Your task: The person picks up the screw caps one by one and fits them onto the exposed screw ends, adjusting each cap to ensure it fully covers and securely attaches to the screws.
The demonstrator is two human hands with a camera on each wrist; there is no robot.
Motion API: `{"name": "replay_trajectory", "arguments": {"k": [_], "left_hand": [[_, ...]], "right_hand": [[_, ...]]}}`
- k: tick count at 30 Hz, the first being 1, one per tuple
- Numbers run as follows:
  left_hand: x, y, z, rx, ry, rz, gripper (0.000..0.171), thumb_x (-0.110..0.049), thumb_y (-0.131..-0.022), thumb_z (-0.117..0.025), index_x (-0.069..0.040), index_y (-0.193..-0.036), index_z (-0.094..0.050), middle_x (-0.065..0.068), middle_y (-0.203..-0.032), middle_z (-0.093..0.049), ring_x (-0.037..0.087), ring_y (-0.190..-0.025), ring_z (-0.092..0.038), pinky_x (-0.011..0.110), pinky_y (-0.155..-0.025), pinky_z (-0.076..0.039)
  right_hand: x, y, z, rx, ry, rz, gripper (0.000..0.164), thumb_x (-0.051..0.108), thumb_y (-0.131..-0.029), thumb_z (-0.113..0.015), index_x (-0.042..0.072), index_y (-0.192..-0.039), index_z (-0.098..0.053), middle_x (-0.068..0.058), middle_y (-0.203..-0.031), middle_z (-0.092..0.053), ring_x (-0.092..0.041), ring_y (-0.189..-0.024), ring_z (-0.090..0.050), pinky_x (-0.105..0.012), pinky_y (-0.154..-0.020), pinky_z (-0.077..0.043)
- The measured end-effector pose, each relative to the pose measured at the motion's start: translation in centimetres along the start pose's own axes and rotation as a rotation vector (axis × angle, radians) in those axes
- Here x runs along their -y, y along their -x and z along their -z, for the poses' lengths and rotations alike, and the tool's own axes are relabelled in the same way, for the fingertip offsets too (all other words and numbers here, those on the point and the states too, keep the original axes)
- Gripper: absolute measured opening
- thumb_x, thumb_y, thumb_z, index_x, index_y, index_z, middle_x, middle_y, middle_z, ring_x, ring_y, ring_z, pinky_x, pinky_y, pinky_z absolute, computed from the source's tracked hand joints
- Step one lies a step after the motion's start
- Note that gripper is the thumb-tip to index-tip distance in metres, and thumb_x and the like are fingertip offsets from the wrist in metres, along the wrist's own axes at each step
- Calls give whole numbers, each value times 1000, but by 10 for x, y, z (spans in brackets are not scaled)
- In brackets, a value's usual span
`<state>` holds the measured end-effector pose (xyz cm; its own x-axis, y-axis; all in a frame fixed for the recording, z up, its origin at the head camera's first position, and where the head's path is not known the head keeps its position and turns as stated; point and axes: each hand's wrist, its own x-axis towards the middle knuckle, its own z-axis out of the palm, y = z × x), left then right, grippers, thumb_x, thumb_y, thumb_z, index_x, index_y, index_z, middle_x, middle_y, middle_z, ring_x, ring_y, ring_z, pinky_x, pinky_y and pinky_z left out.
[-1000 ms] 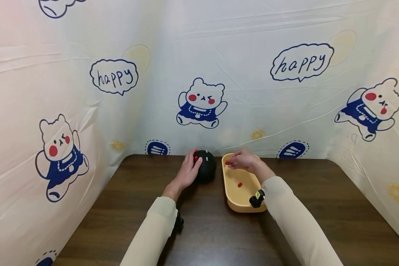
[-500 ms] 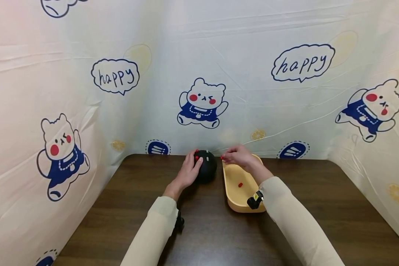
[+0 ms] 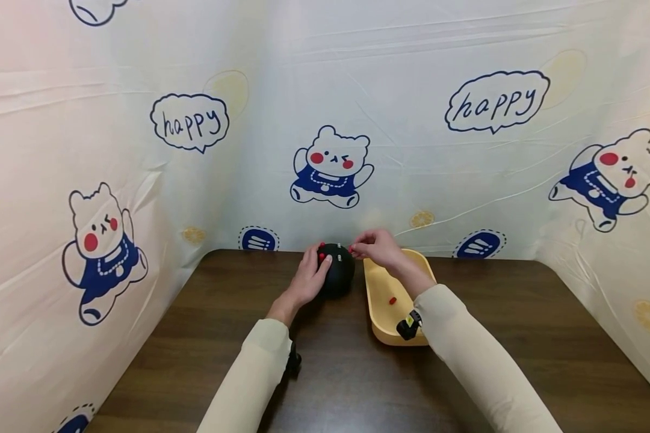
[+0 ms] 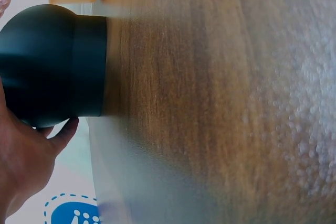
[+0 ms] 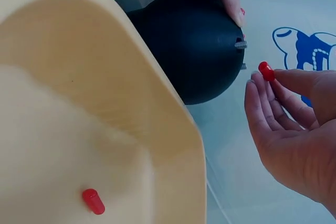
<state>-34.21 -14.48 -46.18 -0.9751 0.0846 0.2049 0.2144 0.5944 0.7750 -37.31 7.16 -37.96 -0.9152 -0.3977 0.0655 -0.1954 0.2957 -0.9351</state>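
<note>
A black rounded dome [image 3: 340, 278] stands on a short, straight-sided base at the table's back. Its top bears two red caps [image 3: 322, 257] on the left and two bare metal screws [image 5: 241, 45] on the right. My left hand [image 3: 306, 279] grips the dome from the left, thumb on the top near the caps, other fingers round the far side. Thumb and fingertips of my right hand [image 3: 381, 248] pinch a small red cap [image 5: 266, 72], held just right of the screws. Another loose red cap [image 5: 93, 201] lies in the yellow bin [image 3: 379, 329].
The bin stands right of the dome, its far end under my right forearm. Dark wood-grain table [image 3: 336, 379] extends in front of both. A printed cloth [image 3: 260, 180] hangs close behind the table and at both sides.
My right hand has travelled left from over the bin to the dome's right side, carrying the red cap. My left hand keeps its place on the dome.
</note>
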Motion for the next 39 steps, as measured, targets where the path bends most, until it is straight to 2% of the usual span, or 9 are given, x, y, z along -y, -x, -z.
{"name": "replay_trajectory", "arguments": {"k": [3,8,11,15,23,39], "left_hand": [[1,0,0,-3,7,-5,64,-52,-108,-39,-14,-158,-27,10,-160,-30,31,-142,-35,56,-119,-29],[2,-1,0,-7,1,-15,64,-52,-108,-39,-14,-158,-27,11,-160,-30,32,-143,-35,55,-120,-29],[2,-1,0,-10,0,-16,65,-53,-107,-39,-14,-158,-27,10,-161,-30,32,-144,-34,55,-120,-29],[2,0,0,-9,9,-17,66,-53,-107,-39,-13,-159,-27,10,-161,-29,33,-144,-34,56,-119,-29],[3,0,-1,-12,2,-3,67,-54,-107,-38,-14,-159,-26,11,-162,-28,32,-144,-34,56,-119,-29],[4,-2,-1,-19,-33,-4,68,-57,-107,-35,-14,-159,-26,9,-162,-28,31,-144,-34,55,-119,-30]], "right_hand": [[1,-3,-3,-17,32,26,16,7,-101,-63,-6,-108,-70,-21,-103,-73,-45,-102,-66,-41,-88,-59],[-2,-9,-8,-88,112,73,12,9,-100,-66,0,-105,-72,-15,-100,-73,-33,-92,-68,-46,-89,-59],[-4,-14,-11,-136,207,112,9,11,-98,-69,4,-102,-73,-11,-98,-73,-25,-88,-67,-40,-84,-60],[-4,-18,-15,-174,300,154,7,12,-97,-71,6,-100,-74,-9,-96,-73,-24,-87,-65,-34,-77,-58],[-2,-24,-22,-195,331,202,9,10,-96,-71,4,-101,-75,-11,-97,-74,-25,-89,-66,-38,-81,-58],[0,-28,-30,-178,345,189,13,8,-96,-72,0,-105,-76,-11,-98,-74,-26,-90,-66,-41,-84,-58]]}}
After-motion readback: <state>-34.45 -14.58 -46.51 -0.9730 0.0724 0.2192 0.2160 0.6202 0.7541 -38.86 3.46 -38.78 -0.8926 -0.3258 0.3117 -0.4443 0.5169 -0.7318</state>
